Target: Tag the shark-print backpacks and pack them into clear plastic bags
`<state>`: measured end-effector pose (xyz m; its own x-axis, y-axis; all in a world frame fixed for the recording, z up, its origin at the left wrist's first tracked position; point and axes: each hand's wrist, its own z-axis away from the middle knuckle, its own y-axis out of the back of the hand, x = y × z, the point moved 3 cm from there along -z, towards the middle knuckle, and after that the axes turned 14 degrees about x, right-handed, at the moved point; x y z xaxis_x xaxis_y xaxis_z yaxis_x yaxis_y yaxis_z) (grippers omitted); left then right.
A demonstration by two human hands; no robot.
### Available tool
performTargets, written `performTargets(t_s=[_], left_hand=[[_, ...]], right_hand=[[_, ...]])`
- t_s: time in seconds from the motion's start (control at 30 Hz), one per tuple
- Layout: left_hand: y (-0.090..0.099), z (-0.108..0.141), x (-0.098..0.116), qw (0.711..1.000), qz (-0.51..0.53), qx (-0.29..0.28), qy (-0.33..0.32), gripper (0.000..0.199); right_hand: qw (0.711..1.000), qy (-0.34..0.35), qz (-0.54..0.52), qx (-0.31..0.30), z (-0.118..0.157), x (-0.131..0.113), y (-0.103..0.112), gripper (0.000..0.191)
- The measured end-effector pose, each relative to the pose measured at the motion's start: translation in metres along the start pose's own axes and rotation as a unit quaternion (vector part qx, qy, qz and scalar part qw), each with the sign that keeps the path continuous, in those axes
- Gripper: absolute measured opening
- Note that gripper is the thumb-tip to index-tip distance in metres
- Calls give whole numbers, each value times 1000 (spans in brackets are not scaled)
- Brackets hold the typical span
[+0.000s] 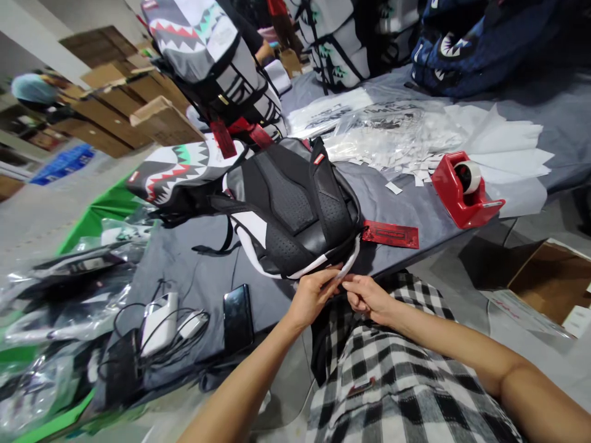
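Note:
A black backpack (290, 197) with white edging lies back panel up on the grey-covered table, its straps showing. My left hand (316, 295) is at its near edge, fingers closed on the white-edged rim. Close beside it on the right, my right hand (367, 298) is closed in a pinch near the same edge; whatever it holds is too small to make out. A red tag (390, 234) hangs from the backpack's right side and rests on the table.
A red tape dispenser (466, 191) stands right, near white sheets (503, 141) and plastic bags (383, 126). A phone (238, 317) and cabled white chargers (159, 323) lie left. Stacked patterned backpacks (203, 49) rise behind. An open carton (549, 277) is at the lower right.

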<state>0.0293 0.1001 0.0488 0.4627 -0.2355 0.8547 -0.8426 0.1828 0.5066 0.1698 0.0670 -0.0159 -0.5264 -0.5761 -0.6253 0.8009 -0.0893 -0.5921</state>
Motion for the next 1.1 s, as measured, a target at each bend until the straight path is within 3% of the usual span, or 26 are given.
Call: performTargets(t_s=[0.17, 0.3, 0.4, 0.47, 0.53, 0.57, 0.6, 0.67, 0.73, 0.77, 0.83, 0.9, 1.0, 1.1], left_hand=[[0, 4, 0, 997, -9, 30, -67, 31], [2, 16, -7, 999, 24, 26, -40, 55], [5, 28, -9, 998, 31, 39, -49, 52], [5, 35, -9, 993, 13, 81, -81, 46], [3, 45, -7, 982, -20, 137, -129, 42], [0, 51, -5, 974, -38, 154, -160, 40], [-5, 58, -3, 967, -56, 156, -195, 39], [-18, 75, 2, 953, -81, 122, -264, 39], [-30, 93, 4, 945, -91, 95, -299, 37], [-34, 101, 4, 947, -91, 109, -290, 35], [-35, 112, -1, 959, -74, 179, -207, 27], [-32, 117, -11, 963, -15, 265, -44, 19], [-29, 116, -25, 903, 142, 353, 198, 28], [-26, 103, -25, 836, 278, 390, 267, 46]], right_hand=[[963, -129, -188, -146, 11, -4, -9, 17], [939, -161, -229, -202, 10, -6, -10, 43], [968, -122, -156, -155, 10, -10, 2, 24], [994, -65, -53, -76, 14, -13, 15, 12], [995, 47, 82, 27, 22, -20, 29, 23], [977, 126, 156, 75, 28, -25, 34, 22], [943, 217, 229, 110, 35, -31, 37, 19], [836, 405, 353, 112, 49, -43, 33, 12], [711, 548, 440, 28, 58, -53, 17, 15], [656, 588, 473, -17, 58, -56, 9, 20], [586, 611, 529, -65, 49, -62, -6, 25], [548, 601, 580, -51, 35, -67, -15, 28], [460, 634, 620, -46, 24, -67, -15, 27], [359, 691, 623, -72, 29, -65, -4, 26]])
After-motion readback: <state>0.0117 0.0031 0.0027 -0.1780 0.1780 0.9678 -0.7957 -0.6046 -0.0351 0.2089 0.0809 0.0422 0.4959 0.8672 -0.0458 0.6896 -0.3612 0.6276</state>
